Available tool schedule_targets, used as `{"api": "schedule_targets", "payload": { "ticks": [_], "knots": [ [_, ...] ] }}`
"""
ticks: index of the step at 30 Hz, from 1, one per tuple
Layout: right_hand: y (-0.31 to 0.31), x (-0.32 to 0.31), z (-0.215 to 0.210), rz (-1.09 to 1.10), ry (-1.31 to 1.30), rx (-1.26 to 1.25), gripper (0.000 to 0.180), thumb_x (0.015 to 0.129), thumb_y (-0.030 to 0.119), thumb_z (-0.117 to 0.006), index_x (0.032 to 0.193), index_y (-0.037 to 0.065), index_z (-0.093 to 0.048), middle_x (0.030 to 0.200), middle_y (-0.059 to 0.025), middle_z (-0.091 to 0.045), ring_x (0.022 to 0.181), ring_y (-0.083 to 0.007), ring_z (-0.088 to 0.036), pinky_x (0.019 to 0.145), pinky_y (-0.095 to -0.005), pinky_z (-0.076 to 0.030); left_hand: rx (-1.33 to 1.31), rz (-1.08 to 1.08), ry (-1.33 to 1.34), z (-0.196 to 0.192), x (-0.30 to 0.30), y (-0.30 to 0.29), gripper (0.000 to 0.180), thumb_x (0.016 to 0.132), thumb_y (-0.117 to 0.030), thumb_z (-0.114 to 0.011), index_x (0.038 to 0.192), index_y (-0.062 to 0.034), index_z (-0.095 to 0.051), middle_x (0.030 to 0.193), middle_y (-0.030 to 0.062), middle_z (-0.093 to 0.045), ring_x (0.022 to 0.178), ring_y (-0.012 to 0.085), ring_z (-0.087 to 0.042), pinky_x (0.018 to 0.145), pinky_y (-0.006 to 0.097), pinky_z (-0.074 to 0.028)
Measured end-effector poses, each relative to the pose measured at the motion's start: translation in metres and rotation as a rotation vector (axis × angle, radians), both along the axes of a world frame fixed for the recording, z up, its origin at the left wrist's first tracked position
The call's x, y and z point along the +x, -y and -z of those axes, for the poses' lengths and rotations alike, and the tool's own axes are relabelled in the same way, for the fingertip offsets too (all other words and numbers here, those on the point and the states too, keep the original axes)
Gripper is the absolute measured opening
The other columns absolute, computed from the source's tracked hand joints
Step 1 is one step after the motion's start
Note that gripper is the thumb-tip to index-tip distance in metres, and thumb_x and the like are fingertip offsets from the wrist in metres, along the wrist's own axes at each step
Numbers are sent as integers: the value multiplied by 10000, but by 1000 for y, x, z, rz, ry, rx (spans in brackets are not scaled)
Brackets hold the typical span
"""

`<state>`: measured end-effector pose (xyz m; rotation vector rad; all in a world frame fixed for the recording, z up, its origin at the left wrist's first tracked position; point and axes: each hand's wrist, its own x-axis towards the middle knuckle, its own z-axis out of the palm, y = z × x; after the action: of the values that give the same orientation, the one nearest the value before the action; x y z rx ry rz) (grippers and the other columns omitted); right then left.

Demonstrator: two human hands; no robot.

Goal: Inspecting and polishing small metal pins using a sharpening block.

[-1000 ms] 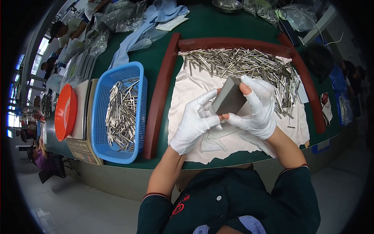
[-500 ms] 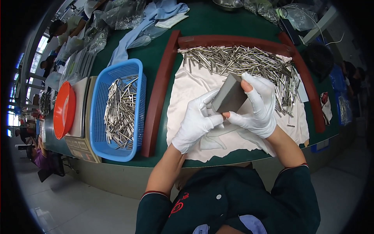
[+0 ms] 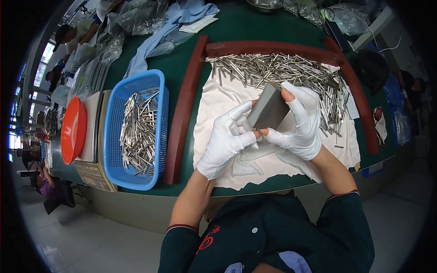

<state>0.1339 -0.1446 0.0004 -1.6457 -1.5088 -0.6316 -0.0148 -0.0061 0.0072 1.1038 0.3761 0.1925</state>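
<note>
while the grey block (image 3: 268,109) hangs tilted above the white cloth (image 3: 227,98), the right hand (image 3: 298,120) clasps its far side and the left hand (image 3: 227,139) pinches its near corner, steadying it; metal rods (image 3: 273,70) lie heaped beyond the cloth

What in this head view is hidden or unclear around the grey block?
- Grey rectangular block: lower end covered by the white-gloved left hand and right hand.
- Anything pinched between the fingers: too small.
- Steel pins in the blue plastic basket: individual ends too small.
</note>
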Motion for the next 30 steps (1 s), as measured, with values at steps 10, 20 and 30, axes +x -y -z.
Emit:
{"api": "schedule_targets", "payload": {
  "ticks": [10, 20, 30],
  "knots": [
    [3, 2, 0, -16, -16, -30, 806, 649, 357, -811, 1326, 51, -498, 1227, -140, -557, 1000, -297, -545, 849, -417, -439, 21, 20, 8, -3, -3, -2, 653, 800, 46, -680, 1402, 35, -428, 800, 24, -616, 673, 79, -618, 596, 199, -481],
    [8, 14, 6, 74, -225, -58, 829, 709, 360, -809, 1367, 11, -445, 1253, -163, -488, 1131, -285, -511, 969, -382, -422, 196, -64, -71, -1, -4, -2, 649, 807, 53, -654, 1414, 2, -431, 717, 7, -593, 597, 49, -591, 522, 187, -442],
    [-4, 0, 7, -36, -250, -40, 833, 648, 319, -829, 1350, 42, -476, 1237, -144, -530, 1074, -295, -520, 918, -403, -430, 172, -33, -86, 1, 0, 3, 628, 817, 41, -658, 1404, 16, -437, 761, 14, -614, 605, 39, -576, 507, 184, -434]
  ]
}}
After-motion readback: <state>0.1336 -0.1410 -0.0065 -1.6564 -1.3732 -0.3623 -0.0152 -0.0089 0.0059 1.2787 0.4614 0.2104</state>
